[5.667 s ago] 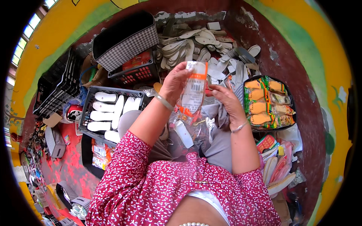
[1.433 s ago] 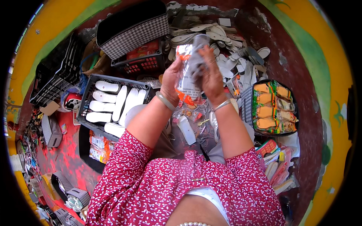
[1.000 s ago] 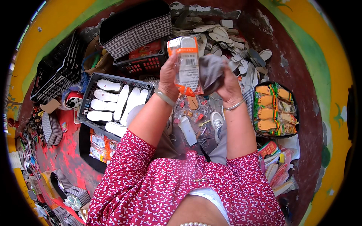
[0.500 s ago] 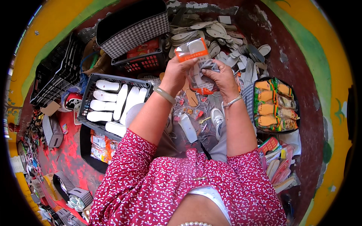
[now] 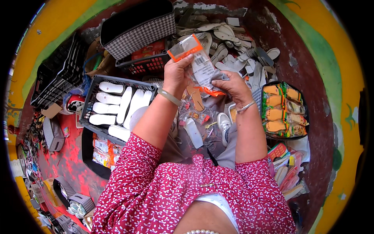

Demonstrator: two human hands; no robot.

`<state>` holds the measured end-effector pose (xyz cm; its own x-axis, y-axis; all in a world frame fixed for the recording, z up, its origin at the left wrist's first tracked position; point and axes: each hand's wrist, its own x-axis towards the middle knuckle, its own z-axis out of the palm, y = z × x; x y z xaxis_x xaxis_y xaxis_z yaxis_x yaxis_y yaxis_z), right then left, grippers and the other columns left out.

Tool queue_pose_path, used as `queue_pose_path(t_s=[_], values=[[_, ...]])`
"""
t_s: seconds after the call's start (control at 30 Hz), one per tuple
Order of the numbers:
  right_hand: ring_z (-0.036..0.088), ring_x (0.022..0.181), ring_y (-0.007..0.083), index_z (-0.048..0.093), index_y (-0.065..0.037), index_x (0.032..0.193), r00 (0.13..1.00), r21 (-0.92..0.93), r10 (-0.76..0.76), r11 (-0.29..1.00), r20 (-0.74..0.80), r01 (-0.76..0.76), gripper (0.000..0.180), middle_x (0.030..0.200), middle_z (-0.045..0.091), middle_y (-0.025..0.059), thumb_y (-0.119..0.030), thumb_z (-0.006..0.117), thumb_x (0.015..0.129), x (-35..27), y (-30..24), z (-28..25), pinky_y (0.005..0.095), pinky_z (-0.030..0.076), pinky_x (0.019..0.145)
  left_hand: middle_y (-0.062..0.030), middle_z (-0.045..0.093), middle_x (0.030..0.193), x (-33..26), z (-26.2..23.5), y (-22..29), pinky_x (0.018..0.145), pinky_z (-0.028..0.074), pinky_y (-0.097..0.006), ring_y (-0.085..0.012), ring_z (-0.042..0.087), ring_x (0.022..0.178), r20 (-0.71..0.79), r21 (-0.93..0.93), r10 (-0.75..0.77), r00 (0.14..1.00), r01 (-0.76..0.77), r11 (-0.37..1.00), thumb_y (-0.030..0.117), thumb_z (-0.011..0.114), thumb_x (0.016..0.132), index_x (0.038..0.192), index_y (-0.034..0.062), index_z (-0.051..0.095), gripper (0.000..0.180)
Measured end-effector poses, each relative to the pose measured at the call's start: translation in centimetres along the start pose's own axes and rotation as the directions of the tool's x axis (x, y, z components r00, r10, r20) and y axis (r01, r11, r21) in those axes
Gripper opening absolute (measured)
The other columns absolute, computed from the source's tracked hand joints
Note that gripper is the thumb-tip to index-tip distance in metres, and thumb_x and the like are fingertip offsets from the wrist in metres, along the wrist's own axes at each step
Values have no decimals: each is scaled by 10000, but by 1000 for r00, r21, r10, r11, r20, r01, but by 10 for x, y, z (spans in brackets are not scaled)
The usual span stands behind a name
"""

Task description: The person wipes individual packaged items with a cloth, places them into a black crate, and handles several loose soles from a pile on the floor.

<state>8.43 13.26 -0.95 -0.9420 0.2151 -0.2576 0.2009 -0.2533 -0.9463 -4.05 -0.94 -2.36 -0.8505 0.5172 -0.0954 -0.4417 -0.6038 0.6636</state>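
Between my hands is a clear plastic packet [image 5: 203,72] with orange bands and a white printed label, tilted with its top to the upper left. My left hand [image 5: 177,76] is closed on the packet's left edge, thumb laid over the orange band. My right hand [image 5: 235,87] is closed at the lower right side of the packet, with a crumpled grey piece like cloth [image 5: 219,76] under its thumb. What lies inside the packet is hard to make out. Below it, a pale insole [image 5: 193,132] lies on the ground between my shoes.
At left stands a dark crate [image 5: 89,104] of white insoles. A checked basket [image 5: 146,33] sits on another crate [image 5: 128,66] behind. Loose insoles [image 5: 226,35] are heaped at the far side. On the right, a box [image 5: 258,97] holds packed orange insoles [image 5: 276,113].
The packet has turned, its top swinging left and its printed label coming more into view. My right hand has shifted slightly down and right; my left hand has moved slightly left.
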Motion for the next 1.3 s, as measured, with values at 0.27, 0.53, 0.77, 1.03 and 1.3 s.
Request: queue_pose_path(t_s=[0.27, 0.53, 0.77, 1.03, 1.3], values=[[607, 652, 128, 646, -14, 850, 999, -743, 10, 669, -34, -32, 184, 718, 649, 61, -54, 692, 677, -10, -7, -25, 262, 480, 624, -129, 516, 1197, 1, 7, 21, 1021, 322, -392, -269, 453, 1160, 623, 651, 414, 664, -733, 196, 115, 784, 634, 1179, 18, 503, 621], [588, 736, 328, 615, -114, 800, 996, -976, -57, 204, 71, 81, 223, 734, 616, 125, -260, 687, 647, -16, -5, 4, 400, 452, 631, -153, 643, 797, -22, -5, -21, 706, 492, -421, -327, 623, 784, 475, 700, -513, 715, -661, -272, 191, 603, 749, 880, 91, 658, 174], [614, 652, 296, 587, -84, 767, 974, -956, -166, 222, 155, 190, 191, 695, 611, 111, -230, 686, 693, -19, -8, -4, 361, 458, 572, -164, 630, 763, -18, -7, -4, 698, 486, -409, -338, 613, 776, 490, 775, -492, 720, -618, -133, 180, 600, 742, 806, 87, 670, 133], [635, 490, 146, 588, -37, 770, 1000, -757, 10, 653, -18, -20, 76, 615, 592, 36, -81, 650, 759, -24, -19, -12, 267, 449, 391, -165, 631, 761, -17, -7, 0, 659, 477, -372, -313, 614, 721, 424, 886, -477, 770, -461, 44, 188, 628, 721, 820, 58, 680, 171], [602, 621, 155, 631, -41, 879, 863, -894, -455, 449, -221, 8, 109, 729, 634, 34, -97, 646, 787, -28, -29, -71, 278, 504, 580, -59, 642, 713, -1, -26, 14, 612, 477, -258, -113, 584, 620, 147, 974, -350, 925, -74, 215, 104, 662, 751, 807, -33, 648, 149]])
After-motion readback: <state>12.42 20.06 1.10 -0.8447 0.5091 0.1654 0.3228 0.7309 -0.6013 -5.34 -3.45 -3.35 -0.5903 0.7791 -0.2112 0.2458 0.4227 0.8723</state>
